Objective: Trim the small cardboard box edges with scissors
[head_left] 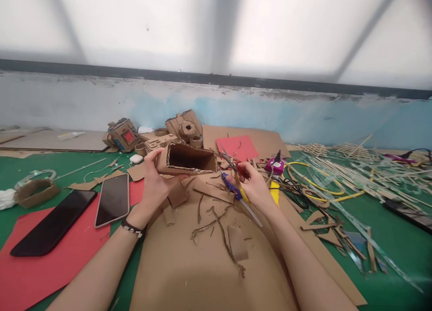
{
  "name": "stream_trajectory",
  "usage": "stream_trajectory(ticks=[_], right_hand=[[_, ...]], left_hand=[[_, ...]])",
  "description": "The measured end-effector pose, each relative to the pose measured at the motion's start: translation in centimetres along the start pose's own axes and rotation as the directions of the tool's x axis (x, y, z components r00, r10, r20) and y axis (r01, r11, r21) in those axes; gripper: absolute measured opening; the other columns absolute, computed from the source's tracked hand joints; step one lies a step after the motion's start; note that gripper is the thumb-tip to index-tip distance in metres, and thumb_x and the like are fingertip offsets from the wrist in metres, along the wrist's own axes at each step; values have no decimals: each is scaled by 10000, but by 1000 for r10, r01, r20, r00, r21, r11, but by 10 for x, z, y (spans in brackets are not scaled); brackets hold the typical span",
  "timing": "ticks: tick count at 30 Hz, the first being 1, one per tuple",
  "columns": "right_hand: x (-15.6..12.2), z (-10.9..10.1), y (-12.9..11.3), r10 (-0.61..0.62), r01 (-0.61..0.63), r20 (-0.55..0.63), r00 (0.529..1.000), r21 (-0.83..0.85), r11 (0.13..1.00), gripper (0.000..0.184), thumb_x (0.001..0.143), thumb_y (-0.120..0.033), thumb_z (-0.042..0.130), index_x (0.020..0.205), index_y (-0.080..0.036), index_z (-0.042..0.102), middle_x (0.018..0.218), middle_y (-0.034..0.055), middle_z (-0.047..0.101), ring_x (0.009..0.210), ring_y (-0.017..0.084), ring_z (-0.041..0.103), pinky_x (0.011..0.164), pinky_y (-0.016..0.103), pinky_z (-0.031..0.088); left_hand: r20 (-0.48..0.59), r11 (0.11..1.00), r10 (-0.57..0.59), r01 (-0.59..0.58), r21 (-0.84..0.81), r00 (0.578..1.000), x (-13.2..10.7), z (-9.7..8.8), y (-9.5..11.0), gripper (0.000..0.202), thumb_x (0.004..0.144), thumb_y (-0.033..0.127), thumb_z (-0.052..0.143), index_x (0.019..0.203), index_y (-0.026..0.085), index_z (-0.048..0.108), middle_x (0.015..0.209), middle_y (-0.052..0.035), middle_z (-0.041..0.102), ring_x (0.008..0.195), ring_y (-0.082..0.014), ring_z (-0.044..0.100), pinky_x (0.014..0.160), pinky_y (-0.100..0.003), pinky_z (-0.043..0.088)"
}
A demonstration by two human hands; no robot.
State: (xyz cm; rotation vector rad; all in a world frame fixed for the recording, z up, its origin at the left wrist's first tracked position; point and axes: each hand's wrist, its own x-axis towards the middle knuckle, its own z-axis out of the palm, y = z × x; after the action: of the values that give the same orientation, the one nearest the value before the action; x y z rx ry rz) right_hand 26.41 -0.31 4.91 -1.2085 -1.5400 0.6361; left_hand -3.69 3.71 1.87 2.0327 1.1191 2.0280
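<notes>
My left hand (155, 180) grips a small open-ended cardboard box (164, 161) from its left side, thumb below. The box is held above the cardboard sheet, with its dark hollow end facing me. Scissors (229, 159) are in my right hand (250, 181), the fingers closed around the red handles. Their blades point up and left, near the right end of the box; whether they touch it I cannot tell. Just under the right hand is a blue glue gun (233, 187) with a pale stick at its back end.
Twisted cardboard strips (222, 234) and scraps lie on a large cardboard sheet (175, 270). Two phones (113, 199) rest at left on red paper (84, 248). Cardboard models (187, 127) stand behind the box. Thin wooden sticks (378, 176), a purple tape measure (275, 165) and cables crowd the right.
</notes>
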Motion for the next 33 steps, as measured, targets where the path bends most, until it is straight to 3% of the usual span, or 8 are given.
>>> stream_trajectory(ticks=[6, 10, 14, 21, 27, 33], right_hand=[[-1, 1, 4, -42, 45, 22, 999, -157, 987, 508, 752, -651, 838, 980, -232, 663, 740, -27, 569, 695, 182, 526, 653, 298, 435], [-1, -1, 15, -37, 32, -10, 999, -316, 948, 455, 816, -660, 752, 954, -236, 663, 742, 0, 624, 697, 202, 555, 671, 320, 435], [-2, -2, 17, -11, 16, 14, 1000, -406, 914, 469, 838, -703, 712, 944, -252, 638, 777, 20, 660, 705, 218, 578, 666, 327, 435], [-5, 0, 11, -7, 24, 35, 999, -510, 860, 502, 882, -757, 645, 822, -271, 535, 752, 27, 645, 674, 209, 527, 621, 318, 367], [-6, 2, 12, 35, -3, 44, 998, -588, 809, 507, 913, -757, 623, 772, -279, 528, 727, 26, 639, 642, 212, 502, 608, 324, 327], [-6, 4, 12, 4, 12, 22, 1000, -667, 745, 486, 932, -723, 659, 751, -273, 628, 705, 59, 661, 631, 241, 560, 596, 330, 283]], left_hand=[[-38, 995, 57, -54, 80, 998, 2, -2, 0, 876, 750, 534, 991, 1450, 309, 517, 1411, -130, 598, 1305, -359, 643, 1101, -546, 561], [39, 979, 129, -133, 155, 991, 4, -3, 4, 637, 840, 329, 893, 1385, 268, 569, 1370, -110, 597, 1308, -332, 614, 1151, -539, 514], [126, 990, 82, -95, 103, 989, 0, 1, 5, 578, 834, 212, 823, 1342, 261, 553, 1365, -108, 612, 1293, -310, 618, 1150, -502, 501], [166, 989, -142, 132, 71, 976, -11, 7, 5, 636, 793, 349, 941, 1316, 276, 586, 1304, -58, 666, 1164, -263, 669, 1017, -396, 548], [153, 985, -174, 174, 8, 973, -13, 11, 3, 699, 771, 460, 969, 1309, 253, 573, 1285, -71, 657, 1141, -254, 673, 1030, -401, 540], [143, 983, -182, 182, 14, 973, -14, 12, 1, 705, 774, 489, 963, 1311, 258, 568, 1297, -72, 652, 1157, -260, 669, 1026, -404, 542]])
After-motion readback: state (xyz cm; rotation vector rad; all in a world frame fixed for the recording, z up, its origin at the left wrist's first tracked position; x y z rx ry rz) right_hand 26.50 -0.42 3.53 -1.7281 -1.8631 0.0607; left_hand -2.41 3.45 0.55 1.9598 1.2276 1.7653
